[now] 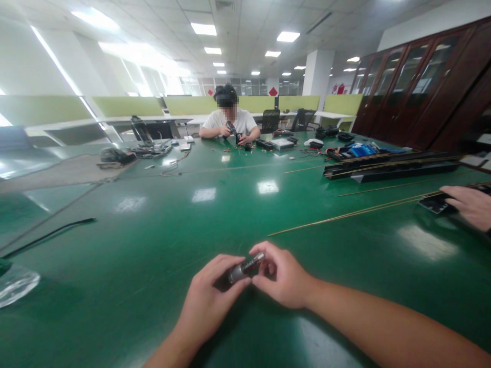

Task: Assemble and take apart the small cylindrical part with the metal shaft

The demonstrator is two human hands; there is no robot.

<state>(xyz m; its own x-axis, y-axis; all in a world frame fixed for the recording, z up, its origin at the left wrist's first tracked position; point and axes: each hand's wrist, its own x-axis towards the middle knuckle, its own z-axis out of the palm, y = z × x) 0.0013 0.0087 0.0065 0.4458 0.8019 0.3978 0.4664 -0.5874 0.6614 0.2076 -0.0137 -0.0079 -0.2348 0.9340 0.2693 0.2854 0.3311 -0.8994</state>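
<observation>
A small dark cylindrical piece (238,272) with a thick grey end and a narrower, silvery end is held in front of me, tilted up to the right. My left hand (206,292) is closed round its thick end, thumb below and fingers above. At the narrower end, my right hand (286,276) has its thumb and curled fingers closed about the piece. Its exact kind cannot be made out. Both hands are just above the green table (153,271).
Long thin brassy rods (330,219) and black channel-shaped profiles (391,166) lie to the right, where another person's hand (470,204) rests. Across the table a person (230,122) handles a dark tool. A black cable (49,235) and a clear plastic item (19,286) are at left.
</observation>
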